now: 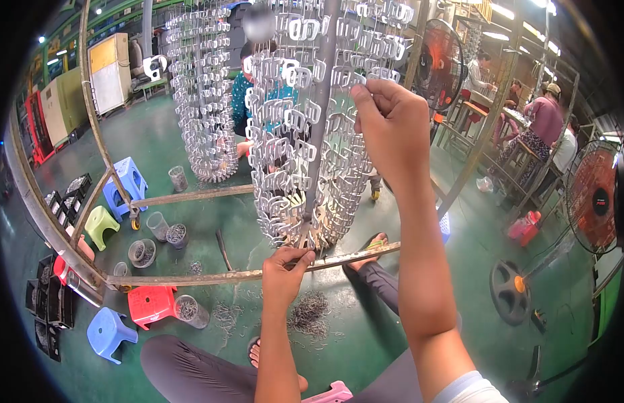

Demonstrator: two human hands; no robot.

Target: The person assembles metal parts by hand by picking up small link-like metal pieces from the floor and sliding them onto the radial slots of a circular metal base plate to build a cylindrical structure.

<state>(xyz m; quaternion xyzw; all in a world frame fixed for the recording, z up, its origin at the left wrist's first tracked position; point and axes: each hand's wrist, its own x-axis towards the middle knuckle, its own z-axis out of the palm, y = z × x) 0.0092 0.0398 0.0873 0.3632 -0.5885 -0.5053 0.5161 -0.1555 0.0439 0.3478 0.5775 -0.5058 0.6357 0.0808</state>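
Note:
Tall columns of small silvery metal buckle-like frames hang in rows around a grey upright pole. At the right side of the nearer column, my right hand is raised with its fingers closed beside the hanging pieces. Whatever it pinches is hidden. Lower down, my left hand is closed in a pinch by the column's bottom end, close to the rusty frame bar. What lies between its fingertips is too small to make out. On the floor below is a pile of small dark metal pieces.
A second hung column stands behind left, and a person in a teal top sits behind the nearer one. Plastic stools, clear cups and black crates stand left. Fans and other people are right.

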